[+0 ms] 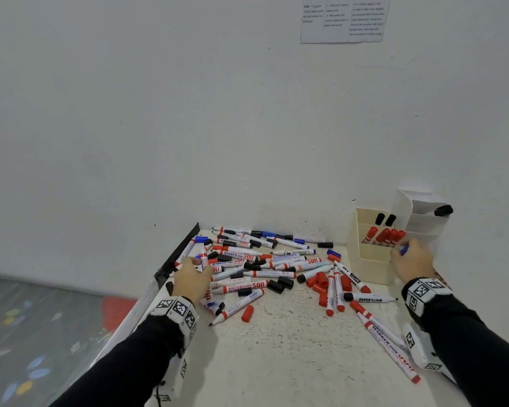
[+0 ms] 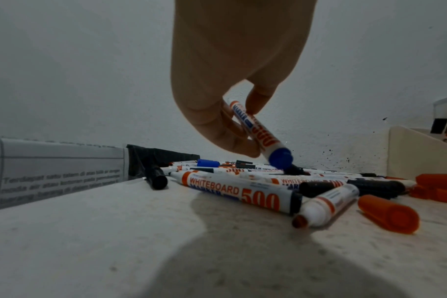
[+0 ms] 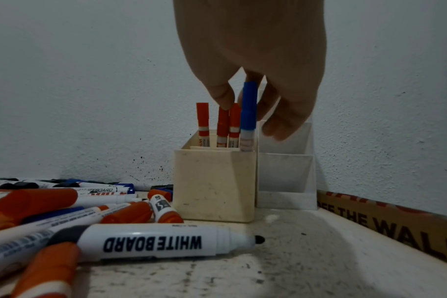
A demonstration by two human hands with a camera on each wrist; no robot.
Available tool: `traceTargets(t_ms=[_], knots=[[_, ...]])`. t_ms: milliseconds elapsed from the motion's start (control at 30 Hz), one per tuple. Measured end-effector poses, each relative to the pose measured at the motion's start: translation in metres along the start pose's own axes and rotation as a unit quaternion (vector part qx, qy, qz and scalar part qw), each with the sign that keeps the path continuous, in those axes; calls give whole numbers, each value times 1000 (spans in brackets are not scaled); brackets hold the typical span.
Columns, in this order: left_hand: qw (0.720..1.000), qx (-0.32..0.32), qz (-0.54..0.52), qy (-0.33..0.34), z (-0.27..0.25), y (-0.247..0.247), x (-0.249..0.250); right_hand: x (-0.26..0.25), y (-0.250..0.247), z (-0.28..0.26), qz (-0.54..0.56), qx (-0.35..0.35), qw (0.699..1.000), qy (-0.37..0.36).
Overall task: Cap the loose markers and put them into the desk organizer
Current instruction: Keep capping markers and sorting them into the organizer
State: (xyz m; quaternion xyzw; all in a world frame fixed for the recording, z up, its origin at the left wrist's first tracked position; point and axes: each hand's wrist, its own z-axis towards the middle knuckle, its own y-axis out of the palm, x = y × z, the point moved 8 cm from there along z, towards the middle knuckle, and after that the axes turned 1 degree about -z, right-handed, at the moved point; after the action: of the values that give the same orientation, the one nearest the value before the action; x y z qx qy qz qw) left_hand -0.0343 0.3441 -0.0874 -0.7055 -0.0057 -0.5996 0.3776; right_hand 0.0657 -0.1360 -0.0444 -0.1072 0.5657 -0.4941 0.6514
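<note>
A heap of whiteboard markers (image 1: 262, 265) and loose red caps (image 1: 321, 284) and black caps (image 1: 279, 284) covers the tabletop. At the heap's left side my left hand (image 1: 193, 277) (image 2: 245, 131) pinches a blue-ended marker (image 2: 258, 131), tilted with its blue end down on the pile. My right hand (image 1: 406, 254) (image 3: 242, 100) holds a blue-capped marker (image 3: 249, 113) by its cap. That marker stands upright in the cream organizer (image 1: 365, 259) (image 3: 214, 185), beside several red-capped markers (image 1: 384, 236) (image 3: 222, 125).
A white organizer (image 1: 420, 218) (image 3: 286, 171) stands against the wall behind the cream one. Black tape (image 1: 182, 251) lines the table's left edge, with floor beyond. A printed cardboard strip (image 3: 396, 221) runs along the right wall. A tagged white box (image 1: 417, 348) lies under my right forearm.
</note>
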Motion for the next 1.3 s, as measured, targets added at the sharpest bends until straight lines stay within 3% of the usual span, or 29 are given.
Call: traceTargets(t_ms=[133,500,600,733,833,1033,1167,1300], knots=[[1000,-15,0,9,-3,6,4,-4,-3,-5,-63,13,998,9],[999,-36,6,5,1,20,3,-17,-18,-16,-73,85,994,7],[999,-38,4,1,3,21,4,-38,-21,-22,-47,112,992,-34],[999,-46,22,3,9,26,8,-83,-14,-28,37,120,978,-168],[998,-51,22,8,13,32,15,-112,18,-25,83,-9,978,-191],[996,-87,17,23,25,53,35,-125,107,-21,14,-285,953,-105],[993,-114,29,32,36,68,45,-127,147,-19,-68,-377,919,-93],[991,-128,40,28,48,80,47,-132,174,-15,-136,-415,893,-108]])
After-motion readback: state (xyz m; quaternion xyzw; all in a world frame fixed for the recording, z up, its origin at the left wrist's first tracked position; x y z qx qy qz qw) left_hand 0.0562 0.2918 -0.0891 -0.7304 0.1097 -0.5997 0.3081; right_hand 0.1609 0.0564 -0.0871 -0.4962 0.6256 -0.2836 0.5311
